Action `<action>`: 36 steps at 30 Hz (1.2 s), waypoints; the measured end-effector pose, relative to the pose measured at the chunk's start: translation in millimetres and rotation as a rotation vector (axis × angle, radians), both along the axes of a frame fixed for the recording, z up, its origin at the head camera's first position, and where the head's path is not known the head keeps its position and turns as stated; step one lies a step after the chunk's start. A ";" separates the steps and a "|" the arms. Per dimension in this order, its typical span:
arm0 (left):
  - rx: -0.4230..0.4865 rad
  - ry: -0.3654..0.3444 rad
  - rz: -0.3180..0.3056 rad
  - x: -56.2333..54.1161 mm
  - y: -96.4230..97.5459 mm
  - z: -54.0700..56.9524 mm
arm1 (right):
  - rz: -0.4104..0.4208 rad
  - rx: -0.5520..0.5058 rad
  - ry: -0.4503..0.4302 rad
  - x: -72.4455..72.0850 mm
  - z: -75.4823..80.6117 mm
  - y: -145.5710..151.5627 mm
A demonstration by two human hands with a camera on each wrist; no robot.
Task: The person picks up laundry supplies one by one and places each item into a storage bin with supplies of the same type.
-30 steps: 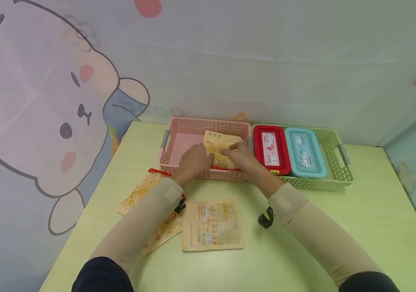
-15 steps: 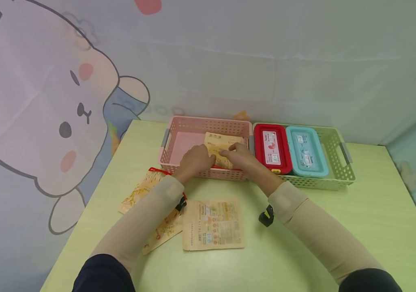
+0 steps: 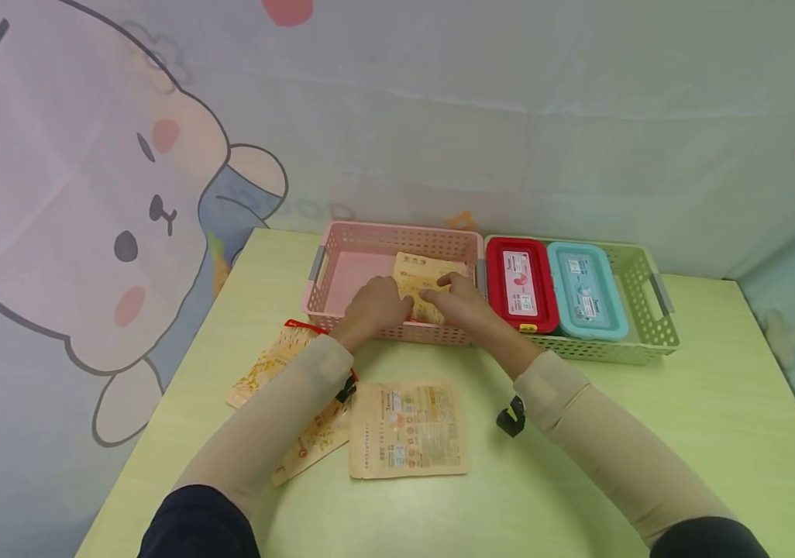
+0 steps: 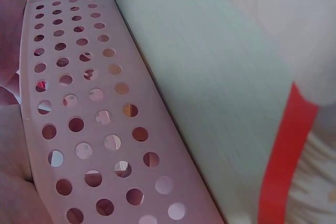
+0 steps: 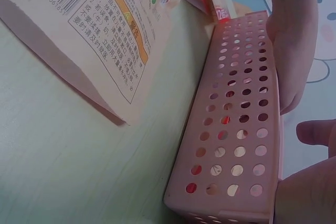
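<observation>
A tan pouch (image 3: 425, 267) with printed grain lies in the right part of the pink basket (image 3: 349, 271). My left hand (image 3: 376, 306) reaches over the basket's front wall at the pouch's left side, its thumb over the pouch and most fingers hidden. From the right, my right hand (image 3: 466, 301) rests over the pouch, thumb and forefinger apart. In the right wrist view my right thumb (image 5: 314, 132) stretches over the basket rim, while the left hand (image 5: 294, 35) dips behind the perforated wall. The left wrist view shows the wall (image 4: 89, 93) close up.
A green basket (image 3: 638, 302) stands against the pink one, holding a red-lidded box (image 3: 537, 271) and a blue-lidded box (image 3: 589, 291). In front lies a pouch (image 3: 407, 430), printed text upward. Other red-edged pouches (image 3: 254, 380) lie partly beneath my left forearm.
The pouch in the pink basket has shifted slightly to the right. Both hands stay in nearly the same place over it.
</observation>
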State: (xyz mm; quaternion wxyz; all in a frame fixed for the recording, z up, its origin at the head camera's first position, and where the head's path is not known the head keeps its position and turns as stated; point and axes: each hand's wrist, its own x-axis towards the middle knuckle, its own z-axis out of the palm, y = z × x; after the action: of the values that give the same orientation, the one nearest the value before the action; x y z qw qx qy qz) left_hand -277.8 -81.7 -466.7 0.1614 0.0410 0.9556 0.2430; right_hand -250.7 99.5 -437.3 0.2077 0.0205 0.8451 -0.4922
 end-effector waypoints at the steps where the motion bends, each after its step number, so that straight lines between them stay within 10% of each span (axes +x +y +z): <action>1: 0.001 0.001 0.001 0.2 0.5 0.2 | 0.001 -0.002 0.004 0.6 0.3 0.4; 15: -0.003 0.001 0.010 4.8 4.5 1.8 | -0.016 -0.083 0.035 4.7 -2.3 6.1; 29: -0.101 0.235 -0.027 12.2 1.6 10.0 | 0.032 -0.155 0.170 18.6 8.8 4.8; 36: -0.065 0.278 -0.141 15.2 -5.0 28.0 | 0.042 -0.091 0.235 25.4 14.1 9.1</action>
State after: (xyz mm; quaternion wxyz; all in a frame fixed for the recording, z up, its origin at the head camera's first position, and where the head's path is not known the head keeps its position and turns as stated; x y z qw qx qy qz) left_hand -262.6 -86.7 -438.8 0.0455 0.1360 0.9709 0.1919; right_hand -225.2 108.6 -423.2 0.1183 -0.0645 0.8407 -0.5245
